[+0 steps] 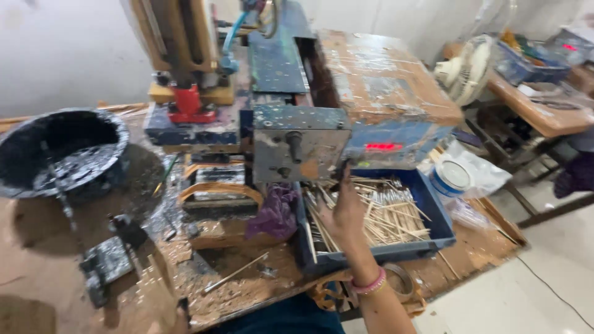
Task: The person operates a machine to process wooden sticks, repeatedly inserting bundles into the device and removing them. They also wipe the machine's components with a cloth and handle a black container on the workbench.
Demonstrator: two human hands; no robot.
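Note:
My right hand (344,213) reaches up over a blue plastic tray (371,253) filled with several thin wooden sticks (393,210). Its back faces me, and a pink bangle sits on the wrist. The fingertips are at the lower right corner of a paint-spattered grey metal box (300,145) on the front of a blue machine (278,62). The fingers curl away from me, so whether they grip anything is hidden. My left hand is out of view.
A black paint-crusted bowl (55,148) stands at the left. A purple cloth (275,213) lies beside the tray. A red lit display (380,147) glows on the machine. A white tub (450,176), a white fan (464,71) and a second cluttered table (538,111) are to the right.

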